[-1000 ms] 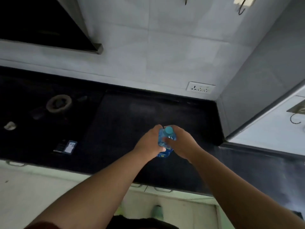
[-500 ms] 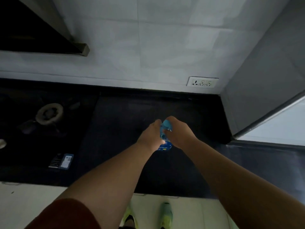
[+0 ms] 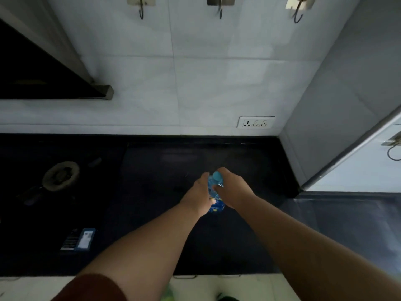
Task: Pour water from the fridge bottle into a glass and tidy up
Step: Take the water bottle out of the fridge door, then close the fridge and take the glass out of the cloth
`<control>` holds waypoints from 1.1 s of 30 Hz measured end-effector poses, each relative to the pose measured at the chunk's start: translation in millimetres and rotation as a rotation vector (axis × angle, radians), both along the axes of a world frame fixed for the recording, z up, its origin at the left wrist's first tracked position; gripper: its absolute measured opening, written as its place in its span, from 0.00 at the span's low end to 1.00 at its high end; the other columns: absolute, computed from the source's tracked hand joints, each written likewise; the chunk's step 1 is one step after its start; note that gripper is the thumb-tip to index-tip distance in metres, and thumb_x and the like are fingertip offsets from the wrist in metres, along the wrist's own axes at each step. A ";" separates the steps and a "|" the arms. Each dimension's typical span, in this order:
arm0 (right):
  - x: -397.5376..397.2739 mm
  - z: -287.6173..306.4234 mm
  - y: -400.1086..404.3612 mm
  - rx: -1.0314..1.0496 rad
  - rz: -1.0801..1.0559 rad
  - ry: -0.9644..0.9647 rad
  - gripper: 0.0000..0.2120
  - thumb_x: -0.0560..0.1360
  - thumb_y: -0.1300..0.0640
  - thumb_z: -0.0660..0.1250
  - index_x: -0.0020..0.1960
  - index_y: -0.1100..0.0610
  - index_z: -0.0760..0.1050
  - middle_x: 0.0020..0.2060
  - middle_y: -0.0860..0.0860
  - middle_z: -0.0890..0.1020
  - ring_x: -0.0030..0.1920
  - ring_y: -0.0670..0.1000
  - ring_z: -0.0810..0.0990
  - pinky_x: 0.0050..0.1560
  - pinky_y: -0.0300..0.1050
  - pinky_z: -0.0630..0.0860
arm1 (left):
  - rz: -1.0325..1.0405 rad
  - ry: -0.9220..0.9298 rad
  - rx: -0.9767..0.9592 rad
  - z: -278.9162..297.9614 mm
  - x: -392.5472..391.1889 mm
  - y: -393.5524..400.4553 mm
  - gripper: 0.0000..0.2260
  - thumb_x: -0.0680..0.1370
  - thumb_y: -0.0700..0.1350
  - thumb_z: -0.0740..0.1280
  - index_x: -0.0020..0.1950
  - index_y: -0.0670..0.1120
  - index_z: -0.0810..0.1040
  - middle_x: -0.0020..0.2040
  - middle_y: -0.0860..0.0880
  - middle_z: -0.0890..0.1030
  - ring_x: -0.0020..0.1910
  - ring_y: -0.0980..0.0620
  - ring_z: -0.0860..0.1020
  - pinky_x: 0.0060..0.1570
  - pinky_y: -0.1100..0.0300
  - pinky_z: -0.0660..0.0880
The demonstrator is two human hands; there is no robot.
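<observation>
A small clear water bottle [image 3: 213,197] with a blue cap [image 3: 217,176] and a blue label stands upright on the black countertop [image 3: 165,170], out in front of the wall socket [image 3: 256,122]. The left hand [image 3: 198,195] wraps its curled fingers round the bottle's body from the left. The right hand [image 3: 232,189] grips the neck just below the cap from the right, fingers curled close. Well to the left of the bottle a gas burner [image 3: 60,175] sits on the counter, and nearer the counter's front edge lies a small blue-and-white packet [image 3: 79,240]. Three hooks [image 3: 220,7] hang on the tiled wall high above the socket.
</observation>
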State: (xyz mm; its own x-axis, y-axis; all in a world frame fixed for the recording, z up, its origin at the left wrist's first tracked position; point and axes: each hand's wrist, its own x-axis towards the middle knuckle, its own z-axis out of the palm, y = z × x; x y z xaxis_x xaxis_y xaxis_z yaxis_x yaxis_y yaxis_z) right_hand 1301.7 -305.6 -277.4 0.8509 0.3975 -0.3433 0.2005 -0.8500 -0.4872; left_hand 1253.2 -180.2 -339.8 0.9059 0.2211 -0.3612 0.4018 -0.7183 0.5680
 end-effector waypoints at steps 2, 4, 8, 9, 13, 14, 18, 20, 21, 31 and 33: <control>-1.6 2.1 -2.6 0.004 0.012 0.040 0.17 0.82 0.54 0.66 0.69 0.49 0.67 0.55 0.54 0.82 0.51 0.54 0.83 0.50 0.53 0.84 | -0.014 0.085 -0.004 10.4 -3.7 -6.2 0.50 0.73 0.47 0.79 0.84 0.56 0.48 0.71 0.47 0.75 0.63 0.48 0.81 0.62 0.49 0.79; 0.8 4.7 -4.7 -0.024 0.067 0.059 0.21 0.81 0.57 0.66 0.72 0.53 0.66 0.61 0.56 0.81 0.57 0.56 0.83 0.57 0.53 0.82 | -0.023 0.123 0.039 26.4 -6.2 -7.5 0.49 0.72 0.50 0.79 0.84 0.55 0.50 0.73 0.47 0.74 0.64 0.47 0.80 0.63 0.47 0.79; -2.6 12.2 -21.3 -0.007 0.146 -0.047 0.39 0.76 0.59 0.70 0.82 0.49 0.56 0.82 0.49 0.59 0.81 0.55 0.59 0.78 0.56 0.63 | 0.036 0.038 -0.011 87.4 -34.0 -1.4 0.28 0.78 0.52 0.73 0.76 0.50 0.70 0.72 0.50 0.75 0.67 0.49 0.77 0.65 0.53 0.75; -7.4 16.9 -27.7 0.011 0.157 -0.129 0.39 0.76 0.58 0.70 0.82 0.46 0.55 0.82 0.46 0.57 0.82 0.54 0.55 0.79 0.57 0.61 | 0.077 0.021 -0.056 100.8 -48.1 1.5 0.27 0.79 0.54 0.72 0.76 0.51 0.71 0.73 0.52 0.74 0.70 0.51 0.75 0.66 0.56 0.74; -30.0 34.4 -31.2 0.154 0.305 -0.337 0.26 0.78 0.48 0.66 0.75 0.44 0.69 0.77 0.44 0.68 0.77 0.51 0.65 0.76 0.55 0.65 | 0.333 -0.116 -0.002 134.5 -118.2 18.4 0.19 0.83 0.55 0.67 0.73 0.55 0.76 0.72 0.56 0.73 0.71 0.55 0.73 0.64 0.63 0.68; -36.3 40.0 -23.1 0.169 0.370 -0.355 0.23 0.79 0.47 0.65 0.74 0.44 0.72 0.76 0.44 0.70 0.76 0.51 0.67 0.75 0.55 0.66 | 0.410 -0.139 0.053 138.9 -139.0 23.7 0.17 0.83 0.55 0.66 0.71 0.55 0.78 0.72 0.55 0.74 0.70 0.54 0.74 0.65 0.62 0.68; -72.0 69.5 27.5 0.174 0.622 -0.313 0.21 0.80 0.41 0.63 0.72 0.43 0.73 0.77 0.43 0.69 0.77 0.51 0.66 0.74 0.55 0.65 | 0.681 -0.141 0.240 150.8 -229.8 34.6 0.17 0.82 0.60 0.64 0.68 0.58 0.79 0.75 0.56 0.72 0.70 0.51 0.75 0.71 0.47 0.72; -97.5 89.7 57.5 0.197 0.731 -0.314 0.22 0.80 0.40 0.63 0.72 0.44 0.73 0.76 0.42 0.70 0.76 0.50 0.67 0.74 0.53 0.66 | 0.799 -0.117 0.332 161.8 -276.9 36.4 0.17 0.83 0.61 0.62 0.69 0.58 0.79 0.76 0.56 0.71 0.71 0.50 0.74 0.69 0.44 0.73; -113.3 100.1 72.9 0.207 0.790 -0.321 0.22 0.80 0.40 0.63 0.73 0.45 0.73 0.76 0.43 0.70 0.75 0.50 0.68 0.73 0.52 0.67 | 0.849 -0.101 0.377 168.6 -300.8 37.6 0.18 0.83 0.61 0.60 0.70 0.59 0.78 0.77 0.56 0.71 0.72 0.50 0.73 0.68 0.44 0.73; -350.4 133.7 216.6 0.203 1.282 -0.278 0.23 0.80 0.39 0.64 0.72 0.46 0.73 0.71 0.44 0.75 0.69 0.51 0.73 0.67 0.54 0.75 | 1.309 -0.050 0.472 187.5 -558.8 71.3 0.19 0.83 0.59 0.62 0.73 0.57 0.73 0.79 0.55 0.68 0.77 0.48 0.66 0.71 0.44 0.69; -407.9 131.2 241.0 0.180 1.353 -0.282 0.23 0.80 0.38 0.64 0.71 0.46 0.73 0.71 0.45 0.75 0.67 0.52 0.75 0.66 0.54 0.75 | 1.384 -0.048 0.464 188.7 -609.7 78.3 0.20 0.83 0.59 0.62 0.74 0.57 0.73 0.79 0.55 0.67 0.77 0.48 0.66 0.71 0.44 0.69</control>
State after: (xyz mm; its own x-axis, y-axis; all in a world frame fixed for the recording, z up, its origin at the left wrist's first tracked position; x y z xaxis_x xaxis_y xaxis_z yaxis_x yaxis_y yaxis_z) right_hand 893.9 -64.6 -146.2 -0.1941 0.9774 -0.0833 0.9154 0.1499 -0.3736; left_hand 643.5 -101.9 -151.0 -0.1143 0.9934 0.0078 0.8971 0.0998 0.4304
